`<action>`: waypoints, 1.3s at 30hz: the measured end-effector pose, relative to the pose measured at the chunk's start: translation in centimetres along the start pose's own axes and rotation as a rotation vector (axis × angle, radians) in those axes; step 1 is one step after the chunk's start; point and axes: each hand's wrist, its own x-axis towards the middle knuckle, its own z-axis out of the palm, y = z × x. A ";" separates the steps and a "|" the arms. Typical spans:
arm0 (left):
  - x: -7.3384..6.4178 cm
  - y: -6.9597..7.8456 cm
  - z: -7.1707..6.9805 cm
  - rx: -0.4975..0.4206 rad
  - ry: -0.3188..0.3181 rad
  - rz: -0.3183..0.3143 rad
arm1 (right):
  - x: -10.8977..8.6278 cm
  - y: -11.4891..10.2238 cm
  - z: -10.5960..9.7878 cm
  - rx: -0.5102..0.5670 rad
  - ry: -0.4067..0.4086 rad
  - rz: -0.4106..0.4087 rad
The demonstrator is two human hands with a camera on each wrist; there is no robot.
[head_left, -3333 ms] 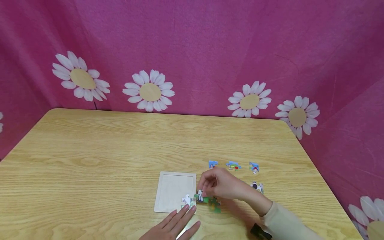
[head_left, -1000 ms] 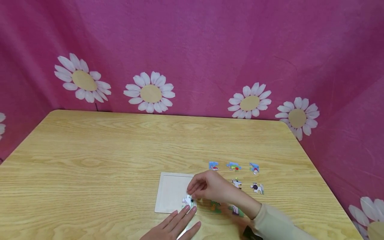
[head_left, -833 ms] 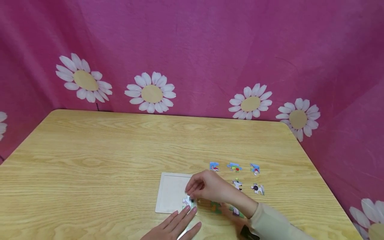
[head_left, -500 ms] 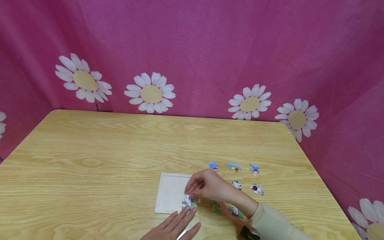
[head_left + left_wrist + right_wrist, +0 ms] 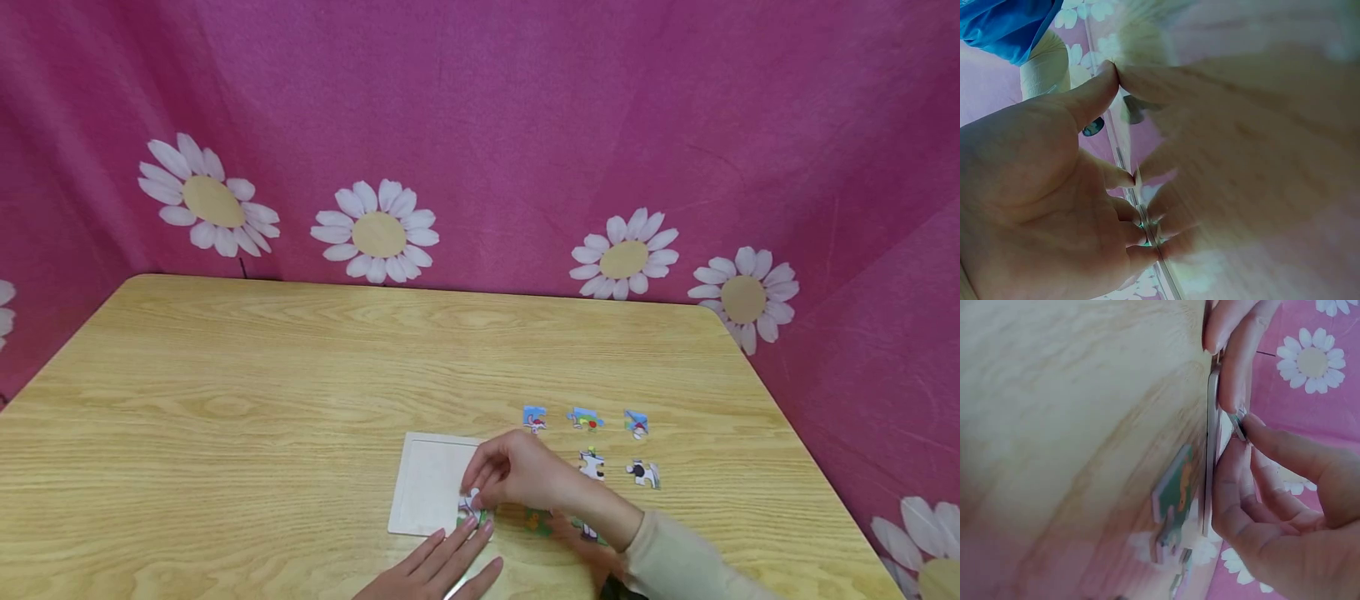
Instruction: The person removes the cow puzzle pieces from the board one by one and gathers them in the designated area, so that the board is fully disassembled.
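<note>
In the head view, a square pale wooden puzzle tray (image 5: 429,479) lies flat on the table. A white and green jigsaw piece (image 5: 471,502) sits at its lower right corner, partly covered by fingers. My right hand (image 5: 525,475) pinches a jigsaw piece there; the right wrist view shows a small green-edged jigsaw piece (image 5: 1237,426) between thumb and fingertips, tilted at the tray's edge. My left hand (image 5: 442,567) rests with straight fingers over the tray's lower edge, fingertips touching the piece. In the left wrist view its palm faces the glossy tabletop.
Right of the tray lie loose jigsaw pieces: three along the top, such as a blue one (image 5: 585,418), a black and white one (image 5: 642,473), a white one (image 5: 592,463) and a green one (image 5: 537,522), some behind my right arm. A pink flowered cloth (image 5: 480,150) hangs beyond the table.
My right hand has moved left from beside the tray, bringing a jigsaw piece to its lower right corner. Lately it only shifts slightly there. My left hand stays put.
</note>
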 end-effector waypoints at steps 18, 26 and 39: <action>0.1 0.0 0.1 0.024 0.014 0.000 | -2.2 -1.1 -2.9 -0.112 0.091 -0.044; 0.2 -0.1 -0.2 -0.008 -0.043 0.002 | -6.0 0.7 -6.0 -0.125 0.094 -0.001; 0.1 -0.2 -0.2 -0.004 -0.031 0.011 | -12.1 4.6 -10.1 -0.123 0.047 0.036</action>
